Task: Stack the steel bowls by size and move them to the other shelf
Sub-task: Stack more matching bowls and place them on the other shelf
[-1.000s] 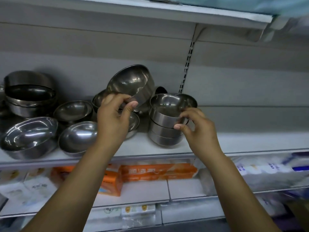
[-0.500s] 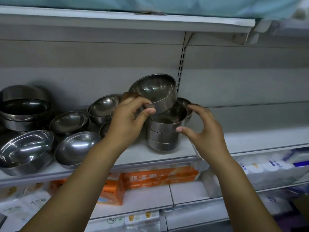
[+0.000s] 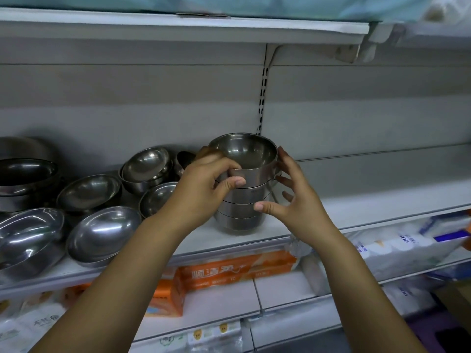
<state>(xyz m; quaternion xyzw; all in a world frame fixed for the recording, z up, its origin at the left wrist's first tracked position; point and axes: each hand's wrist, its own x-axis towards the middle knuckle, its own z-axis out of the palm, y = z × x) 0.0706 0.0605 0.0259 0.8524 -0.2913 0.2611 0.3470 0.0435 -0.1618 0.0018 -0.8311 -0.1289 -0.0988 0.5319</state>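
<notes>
On my screen, the left hand's [image 3: 201, 189] thumb and fingers were pinched on the rim and wall of the top steel bowl [image 3: 246, 159], thumb on the near side, fingers curled over the far left edge. That bowl sat upright and nested in the stack of small steel bowls [image 3: 240, 207], which stood on the white shelf [image 3: 369, 207], just left of the slotted upright [image 3: 262, 98] in the back wall.

The right hand [image 3: 300, 200] cupped the stack's right side with fingers spread and loose; its upper fingertips touched the top bowl's rim, its thumb lay against the front of the lower bowls. I could not tell whether it truly gripped.

Left of the stack, on the same shelf, loose steel bowls lay tilted: two large bowls [image 3: 102, 235] at the front edge, a medium bowl [image 3: 89, 192] behind them, a nested pair [image 3: 146, 166] near the back, and another small bowl [image 3: 158, 200] partly hidden by the left wrist. At the far left stood a stack of big dark bowls [image 3: 25, 174].

The shelf section to the right of the upright was bare. Below, a lower shelf held an orange box [image 3: 237, 271] with printed characters and white wrapped packs [image 3: 395, 250].
</notes>
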